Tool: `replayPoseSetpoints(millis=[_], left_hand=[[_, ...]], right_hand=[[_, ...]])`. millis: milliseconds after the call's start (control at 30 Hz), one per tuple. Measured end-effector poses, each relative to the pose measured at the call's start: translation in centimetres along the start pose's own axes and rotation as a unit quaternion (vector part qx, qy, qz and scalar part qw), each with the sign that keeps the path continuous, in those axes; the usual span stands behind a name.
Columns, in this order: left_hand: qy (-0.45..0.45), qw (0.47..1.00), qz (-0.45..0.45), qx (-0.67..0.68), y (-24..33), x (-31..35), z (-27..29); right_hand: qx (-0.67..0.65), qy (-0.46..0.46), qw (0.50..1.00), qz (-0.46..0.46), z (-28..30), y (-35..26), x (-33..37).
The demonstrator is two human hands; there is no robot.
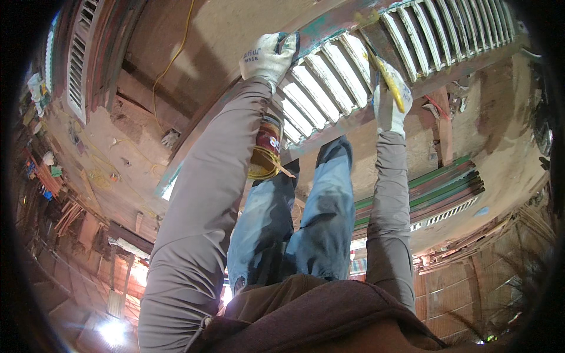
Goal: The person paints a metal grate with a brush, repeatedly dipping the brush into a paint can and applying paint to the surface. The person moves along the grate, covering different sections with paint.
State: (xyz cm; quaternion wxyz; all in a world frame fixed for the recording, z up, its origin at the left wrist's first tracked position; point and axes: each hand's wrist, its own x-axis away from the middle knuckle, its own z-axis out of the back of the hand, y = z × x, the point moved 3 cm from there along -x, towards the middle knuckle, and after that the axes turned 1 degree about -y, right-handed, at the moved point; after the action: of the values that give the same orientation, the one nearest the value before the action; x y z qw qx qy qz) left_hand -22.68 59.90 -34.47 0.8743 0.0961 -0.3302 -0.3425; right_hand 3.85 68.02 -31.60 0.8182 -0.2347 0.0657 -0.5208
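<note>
A long louvered shutter (318,81) with pale slats and a worn brown and green frame stretches in front of me. My left hand (269,57), in a white work glove with dark fingertips, is closed on the frame's far edge. In my gloved right hand (385,112) is a paintbrush (395,87) with a yellow handle; its head points away from me over the slats, and its bristles are hard to make out. Partly hidden behind my left forearm is a tin can (266,144), dark red and gold, with a thin wooden stick (285,169) at its mouth.
More louvered panels (77,62) lean at the far left. Green and brown boards (421,191) lie stacked to the right of my legs. A yellow cord (175,56) runs across the floor, and a bright lamp (113,332) shines at lower left.
</note>
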Motion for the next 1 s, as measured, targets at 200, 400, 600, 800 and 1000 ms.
replayPoseSetpoints(millis=[200,400,600,800,1000], left_hand=[[0.026,0.999,-0.045,-0.014,0.1,0.0,-0.3],[0.049,0.998,-0.042,-0.015,-0.3,-0.1,-0.3],[0.027,0.998,-0.036,-0.045,0.4,-0.2,-0.5],[0.057,0.996,-0.049,-0.036,-1.4,0.1,-0.2],[0.058,0.995,-0.066,-0.053,-1.3,0.1,0.4]], right_hand=[[-0.532,-0.070,0.831,-0.145,-0.5,6.0,3.7],[-0.292,-0.126,0.934,-0.162,0.7,5.9,2.3],[-0.273,-0.060,0.951,-0.131,0.7,2.9,0.3],[-0.333,-0.141,0.895,-0.260,5.8,1.6,5.8],[-0.411,-0.003,0.851,-0.327,6.8,3.8,17.6]])
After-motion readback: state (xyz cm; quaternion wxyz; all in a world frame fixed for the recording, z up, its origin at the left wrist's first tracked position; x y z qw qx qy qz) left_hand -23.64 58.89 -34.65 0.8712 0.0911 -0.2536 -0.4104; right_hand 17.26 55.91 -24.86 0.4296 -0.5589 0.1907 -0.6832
